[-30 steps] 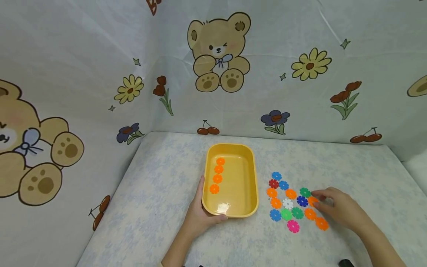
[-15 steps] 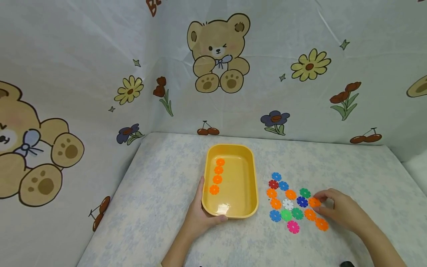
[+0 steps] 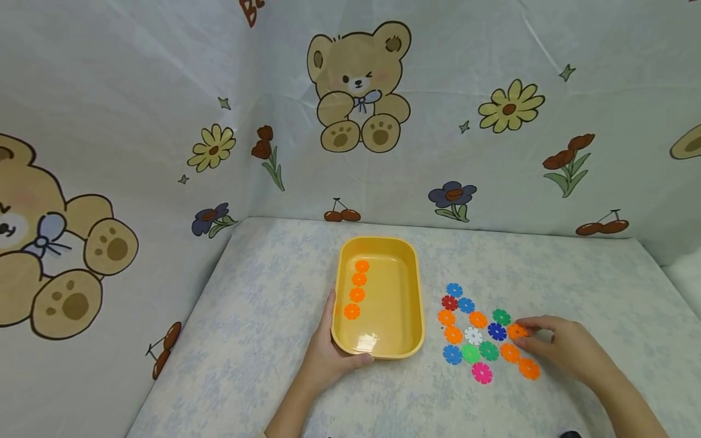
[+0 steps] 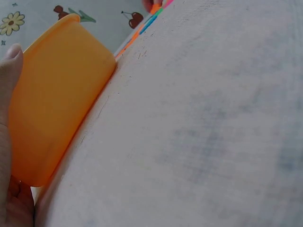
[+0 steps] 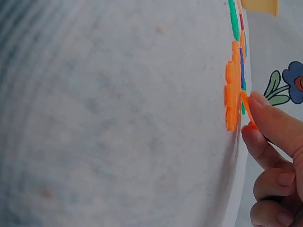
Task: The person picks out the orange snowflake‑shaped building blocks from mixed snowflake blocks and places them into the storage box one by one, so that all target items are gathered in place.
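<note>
My left hand (image 3: 330, 359) grips the near left corner of a yellow plastic tray (image 3: 405, 292), thumb along the front and fingers up the left side. In the left wrist view the tray's wall (image 4: 66, 94) stands on the table beside the thumb. Inside the tray, several orange notched discs (image 3: 357, 294) lie in a column near the left wall. My right hand (image 3: 566, 347) pinches another orange disc (image 5: 248, 109) between thumb and index finger, tilted up off flat in the right wrist view. It is at the right edge of a group of flat discs, including a dark blue disc (image 3: 497, 331).
Loose discs lie right of the tray: a pink disc (image 3: 482, 373), a white disc (image 3: 473, 335), a red disc (image 3: 449, 303), plus blue, green and orange ones. Bear-print cloth (image 3: 394, 176) walls the back and left of the table. A black object (image 3: 571, 434) shows at the bottom edge.
My right fingers have closed on the orange disc at the group's right edge and begun tilting it up. The left hand and tray have stayed in place.
</note>
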The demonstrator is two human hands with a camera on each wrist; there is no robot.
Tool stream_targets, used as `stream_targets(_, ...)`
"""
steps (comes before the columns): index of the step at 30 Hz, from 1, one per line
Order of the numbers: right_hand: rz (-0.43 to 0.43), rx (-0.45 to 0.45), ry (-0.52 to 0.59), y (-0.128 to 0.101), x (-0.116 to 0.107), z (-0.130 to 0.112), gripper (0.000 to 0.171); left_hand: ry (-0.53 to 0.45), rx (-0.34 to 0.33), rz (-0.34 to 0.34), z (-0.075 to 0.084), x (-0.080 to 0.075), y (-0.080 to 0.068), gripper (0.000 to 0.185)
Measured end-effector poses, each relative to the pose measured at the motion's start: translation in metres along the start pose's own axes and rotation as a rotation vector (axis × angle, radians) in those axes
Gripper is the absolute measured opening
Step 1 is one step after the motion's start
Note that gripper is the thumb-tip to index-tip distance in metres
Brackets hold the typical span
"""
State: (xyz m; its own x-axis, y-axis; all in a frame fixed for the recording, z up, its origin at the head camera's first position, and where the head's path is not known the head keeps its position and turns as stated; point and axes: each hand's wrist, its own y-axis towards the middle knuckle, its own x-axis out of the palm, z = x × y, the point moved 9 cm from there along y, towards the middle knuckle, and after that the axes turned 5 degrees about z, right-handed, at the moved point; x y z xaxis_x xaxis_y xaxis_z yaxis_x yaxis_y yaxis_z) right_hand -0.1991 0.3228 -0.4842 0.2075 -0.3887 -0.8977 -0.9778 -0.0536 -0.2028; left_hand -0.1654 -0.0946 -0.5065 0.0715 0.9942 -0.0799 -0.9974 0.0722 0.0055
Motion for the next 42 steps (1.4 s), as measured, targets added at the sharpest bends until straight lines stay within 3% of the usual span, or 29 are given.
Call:
stream_targets(9,0.019,0.018,0.018,0.001,-0.005,0.003,0.066,0.01,0.021,-0.005,0.001,0.001,0.001,0.132)
stream_targets(15,0.141,-0.004,0.073,0.002,-0.014,-0.019,0.056,0.004,0.009,-0.002,0.0,0.001,0.001,0.132)
stream_targets(22,0.222,-0.146,0.219,0.009,-0.018,-0.088,0.039,0.026,0.012,0.002,0.001,0.0,0.0,0.131)
stream_targets(31,0.166,-0.355,0.436,0.018,0.003,-0.185,0.032,0.025,0.008,-0.003,-0.001,-0.001,0.0,0.131)
stream_targets(33,0.147,-0.416,0.422,0.018,0.01,-0.209,0.031,0.018,0.009,-0.007,-0.001,-0.001,0.0,0.13)
stream_targets(37,0.147,-0.551,0.286,0.013,0.027,-0.253,0.029,0.016,0.016,-0.022,-0.001,0.0,0.0,0.129)
stream_targets(42,0.125,-0.647,0.131,0.009,0.052,-0.288,0.028,0.022,0.005,-0.024,-0.001,0.0,-0.001,0.13)
